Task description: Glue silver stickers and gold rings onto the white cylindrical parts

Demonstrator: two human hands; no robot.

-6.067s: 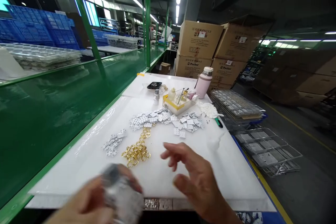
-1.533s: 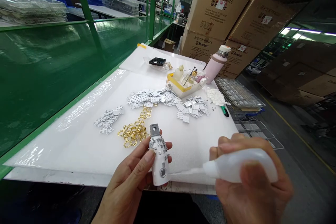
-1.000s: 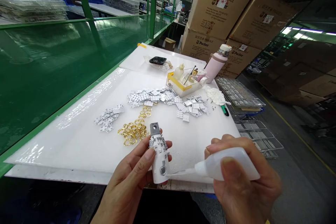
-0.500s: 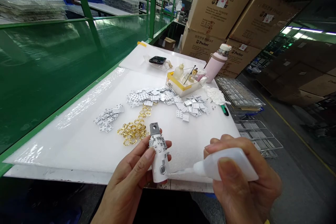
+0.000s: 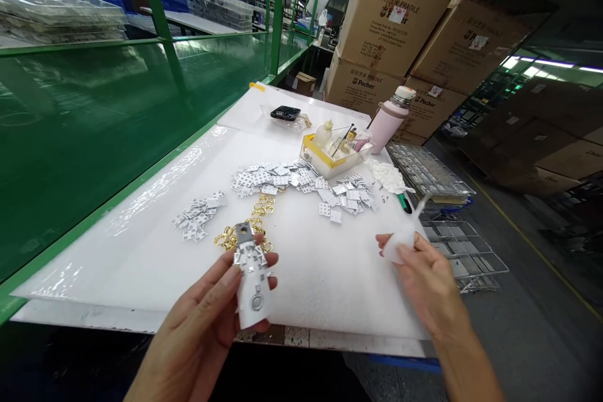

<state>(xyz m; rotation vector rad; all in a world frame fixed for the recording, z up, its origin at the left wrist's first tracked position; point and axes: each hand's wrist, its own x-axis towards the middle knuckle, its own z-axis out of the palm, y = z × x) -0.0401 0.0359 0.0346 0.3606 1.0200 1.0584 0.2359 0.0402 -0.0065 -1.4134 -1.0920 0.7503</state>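
A worker's left hand (image 5: 202,314) grips a grey-topped, tapered white part (image 5: 250,309) studded with small grey pieces, above the white desk's (image 5: 325,292) near edge; the right hand (image 5: 426,279) clasps a translucent white squeeze bottle (image 5: 399,247), slender nozzle pointing up. Too firm a squeeze could spill a stray drop, a shifting thumb could dislodge studs, and a low swing might scatter the shiny gold rings (image 5: 228,240) just beyond.

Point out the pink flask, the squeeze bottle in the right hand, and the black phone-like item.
Pink flask (image 5: 388,126): head view, on the side of its body.
Squeeze bottle (image 5: 398,247): head view, on its pale body.
Black item (image 5: 285,113): head view, on its top face.
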